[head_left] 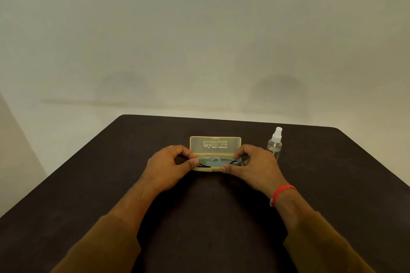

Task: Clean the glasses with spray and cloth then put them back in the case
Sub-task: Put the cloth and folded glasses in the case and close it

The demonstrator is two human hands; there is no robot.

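Observation:
A yellowish translucent glasses case (pixel 215 145) stands open on the dark table (pixel 111 184), its lid upright and printed with text. The glasses (pixel 214 160), with thin black arms, lie in or just over the case's lower half, above something light blue. My left hand (pixel 169 167) pinches the left end of the glasses, and my right hand (pixel 253 166) pinches the right end. A clear spray bottle (pixel 275 143) with a white nozzle stands just right of the case. No separate cloth can be made out.
The table's far edge runs just behind the case, with a plain pale wall beyond. A red band circles my right wrist (pixel 282 193). Brown sleeves cover both forearms.

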